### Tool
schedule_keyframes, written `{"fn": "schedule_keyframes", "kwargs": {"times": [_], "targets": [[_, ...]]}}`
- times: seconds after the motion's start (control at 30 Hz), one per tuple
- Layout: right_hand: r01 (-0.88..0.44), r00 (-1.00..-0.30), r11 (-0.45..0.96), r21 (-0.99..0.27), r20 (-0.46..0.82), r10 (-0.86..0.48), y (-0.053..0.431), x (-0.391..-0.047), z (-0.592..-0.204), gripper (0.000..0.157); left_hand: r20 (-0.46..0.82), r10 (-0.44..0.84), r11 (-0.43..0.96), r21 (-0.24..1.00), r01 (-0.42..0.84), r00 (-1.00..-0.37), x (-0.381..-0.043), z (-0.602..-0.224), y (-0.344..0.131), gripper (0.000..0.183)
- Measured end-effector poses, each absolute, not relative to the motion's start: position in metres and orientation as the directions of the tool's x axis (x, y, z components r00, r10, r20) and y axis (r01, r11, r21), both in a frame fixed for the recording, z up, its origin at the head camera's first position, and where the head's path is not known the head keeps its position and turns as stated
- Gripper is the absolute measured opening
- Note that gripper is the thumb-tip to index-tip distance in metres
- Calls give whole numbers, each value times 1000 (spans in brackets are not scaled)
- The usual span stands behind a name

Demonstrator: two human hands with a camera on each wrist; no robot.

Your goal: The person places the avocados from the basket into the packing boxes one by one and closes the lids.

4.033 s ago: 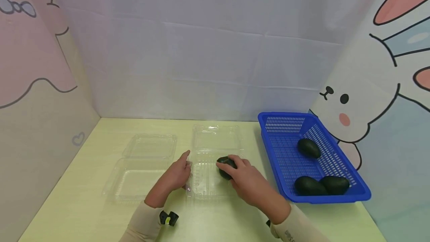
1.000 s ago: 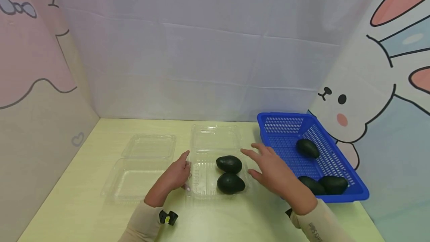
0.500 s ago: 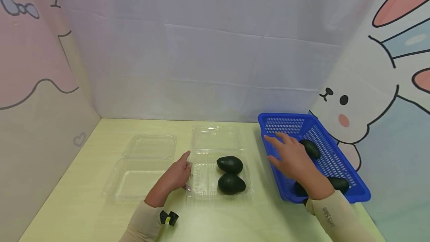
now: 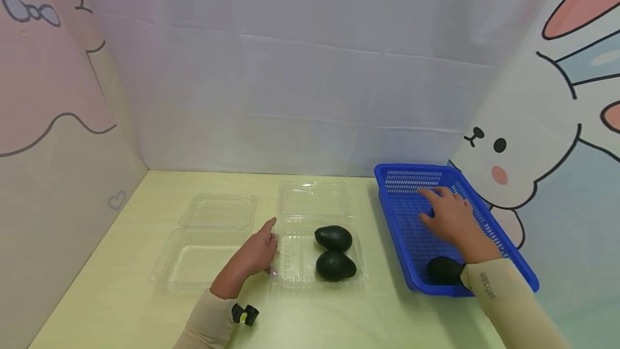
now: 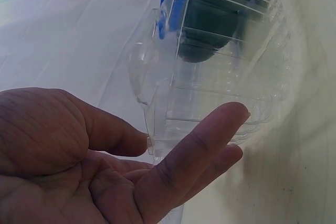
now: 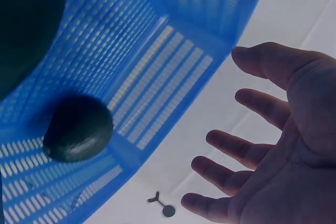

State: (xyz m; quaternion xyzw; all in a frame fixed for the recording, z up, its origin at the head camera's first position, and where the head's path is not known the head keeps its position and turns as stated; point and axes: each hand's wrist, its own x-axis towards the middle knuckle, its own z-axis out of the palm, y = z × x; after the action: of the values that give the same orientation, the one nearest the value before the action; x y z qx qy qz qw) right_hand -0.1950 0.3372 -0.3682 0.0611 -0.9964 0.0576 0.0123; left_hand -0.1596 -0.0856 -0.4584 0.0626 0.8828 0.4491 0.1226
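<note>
My left hand pinches the left rim of an open clear plastic clamshell container, thumb on one side and fingers on the other. Two dark green avocados, an upper one and a lower one, lie in the right half of its base. Over the blue basket my right hand hovers with spread fingers and touches nothing. One avocado shows near the basket's front. In the right wrist view another avocado lies against the basket's side; the head view hides most of it behind the hand.
A second open clear clamshell container sits on the left of the pale yellow table. White cloth hangs behind, and printed panels stand at both sides.
The right hand released an avocado in the container beside another, then moved right, over the basket. My left hand keeps its place at the container's rim.
</note>
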Motion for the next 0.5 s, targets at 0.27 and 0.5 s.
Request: {"fn": "schedule_keyframes", "kwargs": {"times": [0.27,0.5], "targets": [[-74,-997,989,-124,-20,-77,361,-212,-365,66,-163,227,587,810,1,-960,-161,-459,-86,57],[-7,-995,992,-125,-100,-19,377,-226,-369,69,-164,237,576,817,3,-958,-162,-460,-87,57]]}}
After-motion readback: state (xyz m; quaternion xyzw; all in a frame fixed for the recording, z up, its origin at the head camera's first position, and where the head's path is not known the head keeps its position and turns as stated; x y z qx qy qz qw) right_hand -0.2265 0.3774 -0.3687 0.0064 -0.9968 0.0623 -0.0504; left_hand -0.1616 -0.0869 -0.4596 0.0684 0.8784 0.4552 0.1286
